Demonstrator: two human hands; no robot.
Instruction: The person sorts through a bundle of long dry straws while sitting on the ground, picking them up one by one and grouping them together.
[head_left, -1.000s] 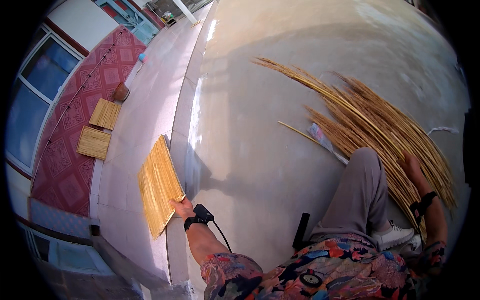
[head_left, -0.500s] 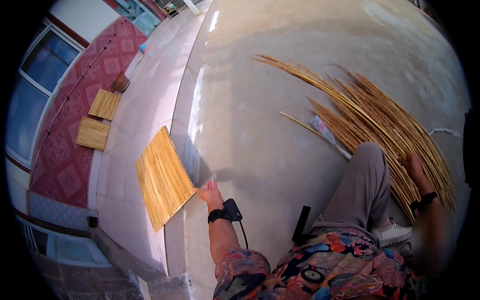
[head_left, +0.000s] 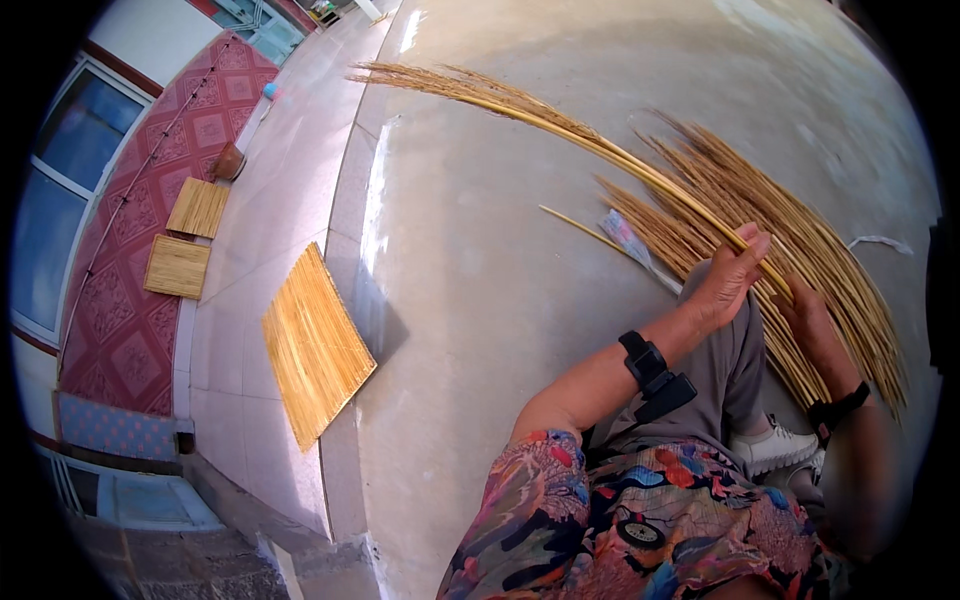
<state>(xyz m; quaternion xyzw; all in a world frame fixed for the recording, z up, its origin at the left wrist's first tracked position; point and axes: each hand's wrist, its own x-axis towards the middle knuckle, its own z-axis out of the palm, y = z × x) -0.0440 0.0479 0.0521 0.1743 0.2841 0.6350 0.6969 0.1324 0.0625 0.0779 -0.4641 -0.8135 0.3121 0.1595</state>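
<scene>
A small bunch of long straw-coloured stalks (head_left: 610,150) with feathery brown tops slants up to the left from my hands. My left hand (head_left: 735,275) is wrapped round the stalks above my knee. Just below it my right hand (head_left: 806,312) grips the same stalks near their lower ends. Beneath and beyond lies a large pile of similar stalks (head_left: 800,230) on the concrete. Left of me a square woven stalk mat (head_left: 318,350) leans at the step edge, touched by neither hand.
Beside the pile lie a single stalk (head_left: 585,230) and a crumpled clear plastic bag (head_left: 628,240). Two smaller stalk mats (head_left: 178,266) and a brown pot (head_left: 228,162) rest along the red-tiled wall (head_left: 130,290). A raised tiled step (head_left: 240,400) runs along the left.
My left hand has let go of the square mat and swung right onto the stalks. My right hand has lifted the bunch off the pile, its tops now reaching farther left.
</scene>
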